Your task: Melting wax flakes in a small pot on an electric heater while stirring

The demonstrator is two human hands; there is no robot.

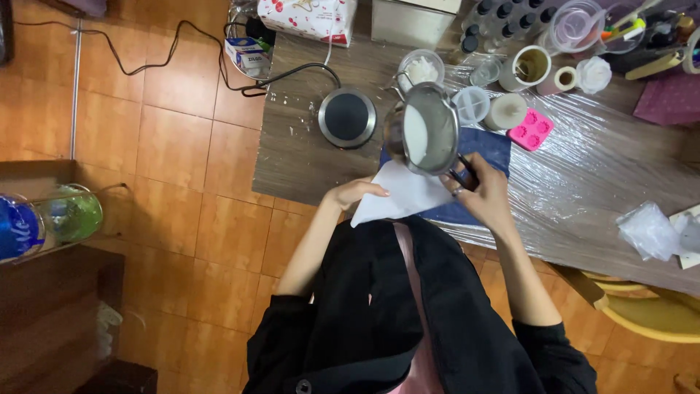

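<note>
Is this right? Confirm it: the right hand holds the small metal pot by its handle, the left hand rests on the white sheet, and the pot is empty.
Wrong on one point. The head view shows the metal pot holds white liquid, not empty. The right hand does grip its handle, and the left hand rests on the white sheet.

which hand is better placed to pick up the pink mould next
Left. The left hand only rests on the white paper; the right hand is gripping the metal pot, though nearer the pink mould.

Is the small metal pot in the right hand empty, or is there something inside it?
Not empty. The metal pot, held by the right hand, shows a white mass covering part of its inside.
</note>
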